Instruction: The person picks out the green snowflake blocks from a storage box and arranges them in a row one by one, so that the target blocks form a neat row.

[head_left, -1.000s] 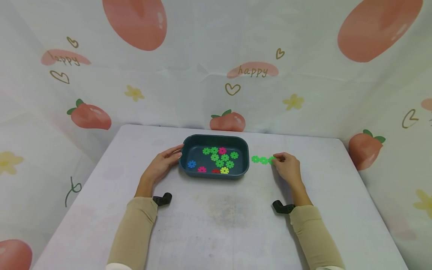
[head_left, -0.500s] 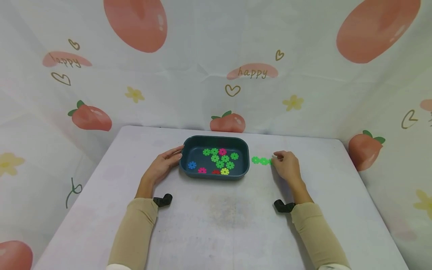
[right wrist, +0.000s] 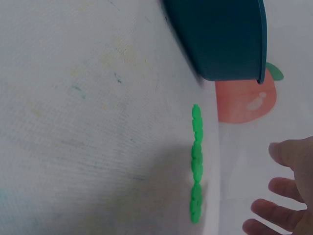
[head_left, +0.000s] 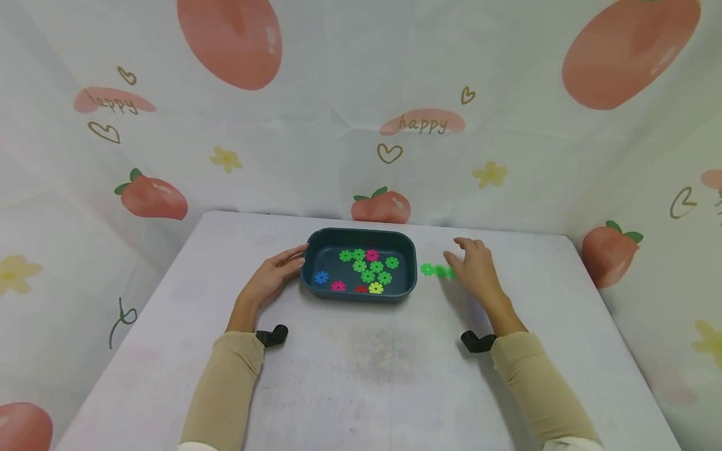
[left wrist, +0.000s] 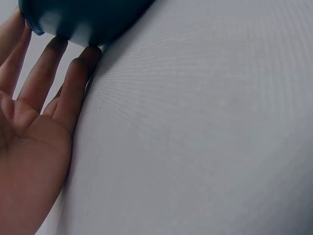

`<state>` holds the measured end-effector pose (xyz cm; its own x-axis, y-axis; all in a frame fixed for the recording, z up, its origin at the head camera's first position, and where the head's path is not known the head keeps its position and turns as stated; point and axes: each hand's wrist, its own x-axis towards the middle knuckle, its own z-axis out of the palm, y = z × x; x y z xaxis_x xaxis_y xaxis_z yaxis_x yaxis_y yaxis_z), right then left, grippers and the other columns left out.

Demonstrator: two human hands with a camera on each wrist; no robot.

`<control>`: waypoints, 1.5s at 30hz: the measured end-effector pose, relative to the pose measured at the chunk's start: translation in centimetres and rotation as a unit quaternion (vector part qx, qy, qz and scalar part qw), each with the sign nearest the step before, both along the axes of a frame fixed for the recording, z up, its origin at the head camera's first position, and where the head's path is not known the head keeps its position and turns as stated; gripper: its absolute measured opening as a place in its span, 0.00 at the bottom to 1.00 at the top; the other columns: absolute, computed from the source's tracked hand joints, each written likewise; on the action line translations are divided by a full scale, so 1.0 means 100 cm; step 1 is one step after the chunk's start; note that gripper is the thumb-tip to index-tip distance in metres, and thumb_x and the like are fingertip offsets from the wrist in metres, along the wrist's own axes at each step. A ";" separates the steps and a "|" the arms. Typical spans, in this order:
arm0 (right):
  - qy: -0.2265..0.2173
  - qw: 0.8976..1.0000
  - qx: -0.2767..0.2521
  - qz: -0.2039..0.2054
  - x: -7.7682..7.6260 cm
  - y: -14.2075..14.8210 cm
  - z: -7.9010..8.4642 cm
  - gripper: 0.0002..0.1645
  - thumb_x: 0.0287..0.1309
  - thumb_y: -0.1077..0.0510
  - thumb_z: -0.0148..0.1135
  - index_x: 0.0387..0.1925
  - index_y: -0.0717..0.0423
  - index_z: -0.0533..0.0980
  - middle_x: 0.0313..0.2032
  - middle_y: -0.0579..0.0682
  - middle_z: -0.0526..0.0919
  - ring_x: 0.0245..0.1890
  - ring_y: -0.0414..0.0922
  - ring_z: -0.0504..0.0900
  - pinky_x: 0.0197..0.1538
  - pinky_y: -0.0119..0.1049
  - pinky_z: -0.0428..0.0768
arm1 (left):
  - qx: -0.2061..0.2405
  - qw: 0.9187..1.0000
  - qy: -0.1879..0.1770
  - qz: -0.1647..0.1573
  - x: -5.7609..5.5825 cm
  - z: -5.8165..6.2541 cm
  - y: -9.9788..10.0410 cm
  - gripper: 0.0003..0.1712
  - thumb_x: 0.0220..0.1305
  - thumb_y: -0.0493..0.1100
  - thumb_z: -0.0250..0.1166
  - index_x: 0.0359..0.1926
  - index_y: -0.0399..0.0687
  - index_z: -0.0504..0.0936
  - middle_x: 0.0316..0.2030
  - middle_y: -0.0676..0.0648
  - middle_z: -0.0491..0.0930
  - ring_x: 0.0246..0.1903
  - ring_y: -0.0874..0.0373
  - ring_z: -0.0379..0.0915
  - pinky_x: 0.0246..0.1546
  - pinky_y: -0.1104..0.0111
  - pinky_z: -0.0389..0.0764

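My left hand [head_left: 266, 285] rests against the left end of a dark teal plastic tub [head_left: 352, 297], its fingertips at the outer wall. In the left wrist view the fingers [left wrist: 41, 73] reach out fairly straight to the tub [left wrist: 88, 19]. Inside the tub lie several green snowflake-shaped toy discs [head_left: 368, 275], plus blue [head_left: 321, 277], pink [head_left: 372, 255], red and yellow [head_left: 375, 288] ones. To the right of the tub, green discs [right wrist: 196, 161] lie flat in a short row. My right hand [head_left: 478, 272] hovers over the right end of that row, fingers spread and holding nothing.
The tub and the row are on a white-covered table [head_left: 366, 388], whose back edge lies close behind the tub. A fruit-printed cloth [head_left: 316, 119] hangs behind and at both sides. Black camera mounts [head_left: 272, 335] sit on both wrists.
My right hand has let go of the rightmost green disc, lifted from the row and spread its fingers. My left hand stays at the tub.
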<state>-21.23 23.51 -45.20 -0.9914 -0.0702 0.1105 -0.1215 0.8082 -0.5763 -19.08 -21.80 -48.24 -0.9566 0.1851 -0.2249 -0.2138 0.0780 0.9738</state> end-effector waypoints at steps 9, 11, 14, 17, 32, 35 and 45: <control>-0.029 0.997 0.071 0.025 -0.008 -0.015 0.009 0.43 0.72 0.38 0.55 0.75 0.61 0.59 0.72 0.70 0.58 0.71 0.72 0.58 0.70 0.70 0.64 | 0.003 1.000 0.004 -0.001 0.000 -0.003 -0.003 0.34 0.72 0.50 0.65 0.75 0.53 0.68 0.76 0.47 0.66 0.74 0.55 0.63 0.78 0.58 0.62; -0.030 0.995 0.089 0.034 -0.009 -0.018 0.010 0.44 0.73 0.36 0.53 0.76 0.60 0.58 0.74 0.70 0.56 0.73 0.72 0.56 0.73 0.70 0.61 | 0.004 1.000 0.003 -0.001 -0.001 -0.004 -0.002 0.33 0.72 0.50 0.65 0.75 0.54 0.68 0.75 0.48 0.66 0.74 0.56 0.64 0.78 0.58 0.62; -0.031 0.992 0.114 0.049 -0.011 -0.022 0.013 0.45 0.74 0.35 0.49 0.76 0.61 0.56 0.76 0.71 0.53 0.75 0.72 0.52 0.76 0.71 0.53 | 0.002 1.000 0.004 -0.003 -0.001 -0.005 -0.003 0.34 0.72 0.51 0.64 0.75 0.55 0.68 0.76 0.48 0.66 0.73 0.57 0.65 0.78 0.57 0.62; -0.030 0.989 0.133 0.059 -0.011 -0.027 0.017 0.46 0.74 0.33 0.46 0.77 0.59 0.55 0.77 0.71 0.50 0.77 0.74 0.47 0.76 0.73 0.47 | 0.001 1.000 0.002 -0.002 -0.002 -0.006 -0.003 0.34 0.72 0.52 0.65 0.75 0.55 0.68 0.76 0.48 0.66 0.72 0.58 0.65 0.78 0.57 0.62; -0.029 0.980 0.180 0.078 -0.008 -0.048 0.030 0.50 0.71 0.27 0.44 0.82 0.47 0.48 0.82 0.64 0.36 0.80 0.71 0.34 0.76 0.75 0.36 | 0.000 1.000 0.005 -0.005 -0.002 -0.003 -0.004 0.35 0.71 0.52 0.66 0.75 0.55 0.68 0.75 0.48 0.67 0.72 0.60 0.65 0.75 0.63 0.66; -0.023 0.977 0.192 0.088 -0.008 -0.051 0.031 0.50 0.71 0.26 0.43 0.82 0.46 0.47 0.82 0.62 0.34 0.80 0.70 0.32 0.76 0.75 0.34 | 0.005 1.000 0.004 -0.004 -0.002 -0.003 -0.004 0.34 0.71 0.52 0.65 0.75 0.55 0.68 0.75 0.48 0.67 0.73 0.58 0.65 0.77 0.60 0.64; -0.012 0.969 0.218 0.118 -0.004 -0.067 0.034 0.50 0.70 0.25 0.44 0.82 0.43 0.47 0.82 0.60 0.34 0.81 0.69 0.32 0.76 0.75 0.35 | 0.000 1.000 0.004 -0.007 -0.002 -0.004 -0.002 0.34 0.71 0.52 0.65 0.75 0.55 0.69 0.76 0.48 0.66 0.75 0.54 0.62 0.78 0.57 0.61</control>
<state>-21.58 16.84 -41.81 -0.9441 -0.3297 -0.0045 -0.3228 0.9270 -0.1912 -19.33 -22.05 -48.63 -0.9555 0.1989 -0.2180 -0.2058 0.0802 0.9753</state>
